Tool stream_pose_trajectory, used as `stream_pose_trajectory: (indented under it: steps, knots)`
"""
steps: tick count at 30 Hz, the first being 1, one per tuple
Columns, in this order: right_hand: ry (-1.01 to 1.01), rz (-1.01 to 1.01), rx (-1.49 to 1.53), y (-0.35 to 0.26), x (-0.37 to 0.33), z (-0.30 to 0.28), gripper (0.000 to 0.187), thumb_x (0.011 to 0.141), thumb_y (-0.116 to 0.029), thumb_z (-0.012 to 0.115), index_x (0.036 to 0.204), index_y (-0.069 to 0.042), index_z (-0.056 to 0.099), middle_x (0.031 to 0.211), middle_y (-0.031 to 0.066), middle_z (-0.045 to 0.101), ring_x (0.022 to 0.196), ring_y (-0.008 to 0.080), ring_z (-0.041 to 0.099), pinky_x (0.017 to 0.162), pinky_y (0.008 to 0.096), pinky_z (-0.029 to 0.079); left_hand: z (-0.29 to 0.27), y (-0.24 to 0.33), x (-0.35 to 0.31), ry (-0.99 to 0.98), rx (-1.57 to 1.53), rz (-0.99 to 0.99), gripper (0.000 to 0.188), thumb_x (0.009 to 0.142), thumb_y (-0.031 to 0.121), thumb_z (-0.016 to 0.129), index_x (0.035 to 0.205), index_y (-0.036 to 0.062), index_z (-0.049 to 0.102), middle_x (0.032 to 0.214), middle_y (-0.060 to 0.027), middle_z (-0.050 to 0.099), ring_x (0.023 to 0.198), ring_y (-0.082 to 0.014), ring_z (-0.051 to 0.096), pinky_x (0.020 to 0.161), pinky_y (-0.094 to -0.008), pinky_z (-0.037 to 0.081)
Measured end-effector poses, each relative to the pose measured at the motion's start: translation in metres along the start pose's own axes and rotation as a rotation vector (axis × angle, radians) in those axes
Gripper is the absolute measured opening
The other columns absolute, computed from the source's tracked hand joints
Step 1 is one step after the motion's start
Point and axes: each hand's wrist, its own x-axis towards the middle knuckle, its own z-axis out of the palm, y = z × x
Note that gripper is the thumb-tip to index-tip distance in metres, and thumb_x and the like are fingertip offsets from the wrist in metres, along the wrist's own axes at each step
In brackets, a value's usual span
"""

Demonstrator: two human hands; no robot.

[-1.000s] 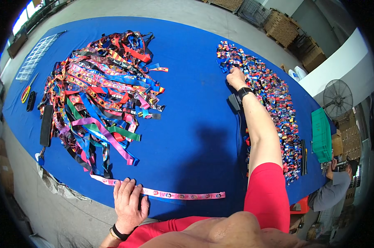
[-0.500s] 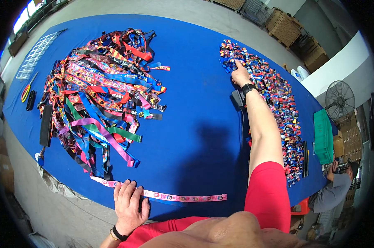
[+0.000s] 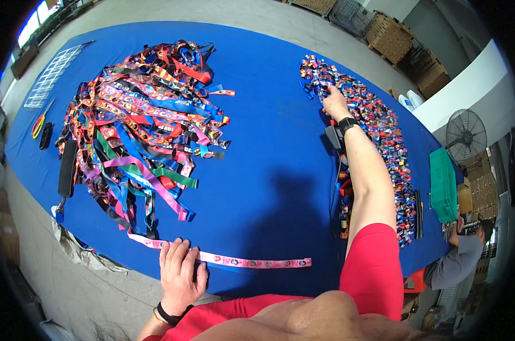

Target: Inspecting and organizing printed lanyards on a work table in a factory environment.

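My left hand lies flat across a pink printed ribbon strap at the near edge of the table. The strap runs straight to the right from under my fingers; its other end joins a large tangled heap of ribbon straps on the left. My right arm reaches far out to the right. My right hand is at the far end of a long bank of small folded ribbon pieces, fingers bent and drawn together at the pieces. What they hold, if anything, is too small to make out.
A blue cloth covers the table. Scissors, a black case and a white wire rack lie at the left. On the right are a green crate, a fan and a person in grey.
My right index finger, stretched out before, is now bent in, and that hand sits slightly closer. The left hand stays on the pink strap, both a little farther up the view.
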Motion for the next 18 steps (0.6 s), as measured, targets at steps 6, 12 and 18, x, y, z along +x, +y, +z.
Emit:
stream_pose_trajectory:
  steps: [6,12,18]
  knots:
    - [-0.124,-0.027,0.146,-0.008,-0.045,-0.055,0.057,0.075,-0.003,0.051,0.132,-0.007,0.054,0.079,0.0162,0.07,0.064,0.0237,0.069,0.063,0.0381,0.054,-0.006,0.003,-0.006,0.055,-0.003,0.031,0.036,0.077,0.012,0.065,0.111,0.0006,0.061,0.118,-0.0197,0.058,0.118,-0.0379,0.053,0.107,-0.0528,0.034]
    - [-0.419,-0.109,0.26,-0.041,-0.147,-0.066,0.042,0.089,-0.008,0.053,0.131,-0.007,0.054,0.096,0.0085,0.064,0.068,0.0145,0.066,0.06,0.0292,0.054,-0.002,-0.002,-0.012,0.036,0.043,0.022,0.036,0.082,0.014,0.063,0.115,0.0025,0.06,0.123,-0.0182,0.057,0.122,-0.0358,0.051,0.109,-0.0505,0.033]
    - [-0.599,-0.404,0.313,-0.064,-0.271,-0.101,0.034,0.089,-0.011,0.058,0.123,-0.005,0.058,0.104,0.0094,0.061,0.076,0.0162,0.064,0.07,0.03,0.052,0.001,-0.005,-0.01,0.125,0.039,0.062,0.033,0.082,0.015,0.066,0.113,0.0037,0.062,0.121,-0.0156,0.059,0.121,-0.0327,0.053,0.108,-0.0473,0.036]
